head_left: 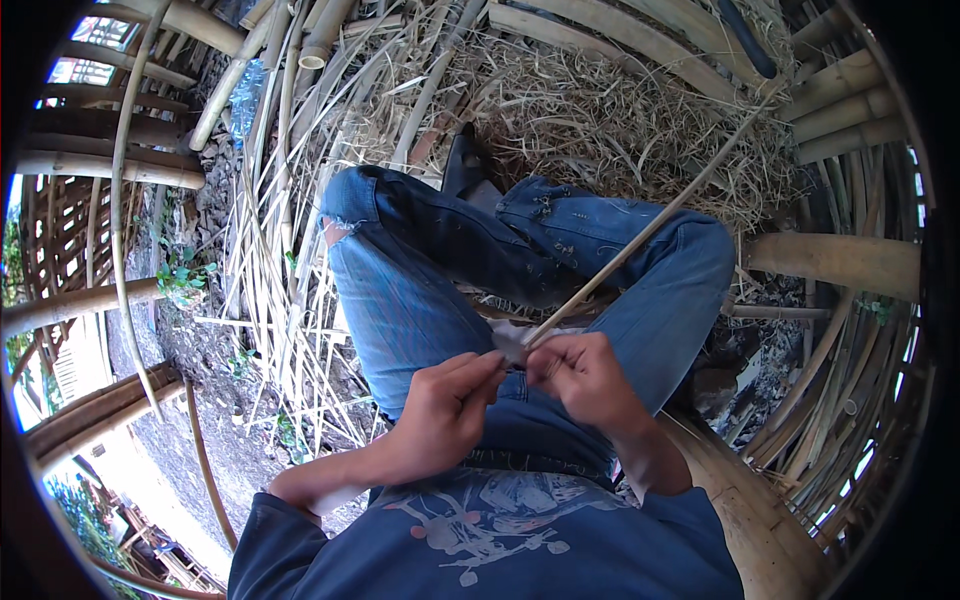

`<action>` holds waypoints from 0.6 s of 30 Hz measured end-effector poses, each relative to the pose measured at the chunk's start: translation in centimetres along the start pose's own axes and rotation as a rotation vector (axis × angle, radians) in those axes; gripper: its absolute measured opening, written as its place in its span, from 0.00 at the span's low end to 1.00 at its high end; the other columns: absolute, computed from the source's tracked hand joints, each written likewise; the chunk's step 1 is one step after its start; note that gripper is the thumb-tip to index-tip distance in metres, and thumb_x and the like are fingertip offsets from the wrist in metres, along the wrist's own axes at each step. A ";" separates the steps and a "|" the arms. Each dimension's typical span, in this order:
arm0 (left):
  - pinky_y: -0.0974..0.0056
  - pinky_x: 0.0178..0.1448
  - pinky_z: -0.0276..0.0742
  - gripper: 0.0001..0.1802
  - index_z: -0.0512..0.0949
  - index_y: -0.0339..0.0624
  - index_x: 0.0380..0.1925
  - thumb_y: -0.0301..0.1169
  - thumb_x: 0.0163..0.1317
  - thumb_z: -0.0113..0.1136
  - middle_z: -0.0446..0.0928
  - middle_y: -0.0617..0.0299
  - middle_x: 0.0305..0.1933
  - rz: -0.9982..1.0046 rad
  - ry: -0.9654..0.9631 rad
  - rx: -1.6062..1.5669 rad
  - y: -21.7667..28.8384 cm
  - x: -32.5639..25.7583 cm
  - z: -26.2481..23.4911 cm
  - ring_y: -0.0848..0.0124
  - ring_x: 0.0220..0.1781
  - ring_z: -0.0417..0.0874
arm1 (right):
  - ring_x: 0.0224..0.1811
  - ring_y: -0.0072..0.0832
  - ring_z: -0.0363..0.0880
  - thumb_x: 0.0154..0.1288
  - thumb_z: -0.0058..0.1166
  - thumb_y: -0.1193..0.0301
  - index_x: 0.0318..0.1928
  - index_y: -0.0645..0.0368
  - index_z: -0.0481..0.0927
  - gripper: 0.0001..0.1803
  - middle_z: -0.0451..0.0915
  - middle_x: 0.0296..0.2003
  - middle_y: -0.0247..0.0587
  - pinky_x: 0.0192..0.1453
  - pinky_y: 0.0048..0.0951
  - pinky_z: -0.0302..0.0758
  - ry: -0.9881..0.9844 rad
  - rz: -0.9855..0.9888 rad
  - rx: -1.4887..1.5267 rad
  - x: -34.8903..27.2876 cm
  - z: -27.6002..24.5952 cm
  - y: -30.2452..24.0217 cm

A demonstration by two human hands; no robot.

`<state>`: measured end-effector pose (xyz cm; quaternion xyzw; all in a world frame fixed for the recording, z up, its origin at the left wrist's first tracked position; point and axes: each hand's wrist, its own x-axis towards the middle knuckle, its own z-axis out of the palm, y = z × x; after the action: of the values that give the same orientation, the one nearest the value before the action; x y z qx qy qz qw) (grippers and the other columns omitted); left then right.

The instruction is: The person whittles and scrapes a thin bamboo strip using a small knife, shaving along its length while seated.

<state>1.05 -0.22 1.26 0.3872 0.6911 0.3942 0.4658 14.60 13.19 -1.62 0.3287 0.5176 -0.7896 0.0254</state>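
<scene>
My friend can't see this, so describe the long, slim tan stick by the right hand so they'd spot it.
Start at the faded blue denim jeans mid-picture. From the bare, curled right hand, the long, slim tan stick slants up and rightward across the right trouser leg. Unlike the loose pale strips scattered at left, it is one nearly straight line crossing denim.

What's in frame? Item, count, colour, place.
Bamboo strip: 1, tan, hands to upper right
Blade-like piece: 1, grey, between hands
Shavings: many, tan, top centre
Slivers: many, pale, left
Bamboo poles: several, tan, both sides
Plastic item: 1, clear bluish, upper left
Rod: 1, dark, top right
Plants: several, green, left
Shoe: 1, dark, upper centre
Jeans: 1 pair, blue, centre
Shirt: 1, dark blue, bottom
Left hand: 1, bare, lower centre
Right hand: 1, bare, lower centre
</scene>
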 end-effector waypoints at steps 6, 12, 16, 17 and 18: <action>0.69 0.30 0.69 0.10 0.76 0.28 0.41 0.18 0.62 0.49 0.74 0.55 0.27 -0.073 0.062 -0.058 -0.4 -0.8 0.1 0.74 0.27 0.74 | 0.20 0.13 0.67 0.67 0.48 0.72 0.23 0.64 0.76 0.15 0.73 0.18 0.30 0.23 0.18 0.63 0.444 -0.056 0.031 -0.9 -5.2 -1.9; 0.70 0.34 0.71 0.09 0.78 0.30 0.39 0.17 0.60 0.51 0.75 0.54 0.29 0.004 0.110 -0.107 -0.9 -0.1 0.7 0.71 0.30 0.77 | 0.21 0.12 0.66 0.67 0.49 0.72 0.27 0.67 0.78 0.13 0.74 0.20 0.30 0.25 0.17 0.63 -0.078 0.001 -0.056 -0.2 0.4 -0.4; 0.69 0.35 0.72 0.09 0.78 0.30 0.38 0.16 0.58 0.53 0.76 0.53 0.31 0.015 0.157 -0.024 -0.4 -0.6 1.0 0.69 0.32 0.78 | 0.20 0.12 0.65 0.67 0.49 0.72 0.26 0.67 0.78 0.13 0.73 0.19 0.29 0.24 0.17 0.62 -0.064 0.091 0.086 0.1 0.6 -0.4; 0.68 0.36 0.72 0.09 0.78 0.31 0.38 0.16 0.58 0.53 0.76 0.53 0.32 -0.025 0.169 0.015 -0.2 -0.8 1.0 0.69 0.32 0.79 | 0.20 0.12 0.65 0.67 0.49 0.72 0.26 0.67 0.78 0.13 0.73 0.19 0.29 0.24 0.17 0.62 -0.065 0.091 0.089 0.2 0.5 -0.1; 0.68 0.36 0.72 0.09 0.78 0.31 0.38 0.16 0.58 0.53 0.76 0.53 0.32 -0.025 0.168 0.015 -0.1 -0.9 1.1 0.69 0.32 0.79 | 0.19 0.12 0.64 0.67 0.49 0.72 0.26 0.67 0.78 0.13 0.72 0.18 0.29 0.23 0.18 0.61 -0.095 0.108 0.068 0.3 0.2 0.3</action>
<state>2.33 -0.87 1.18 0.3475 0.7357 0.4142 0.4080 14.40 12.94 -1.99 0.3189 0.4702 -0.8189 0.0813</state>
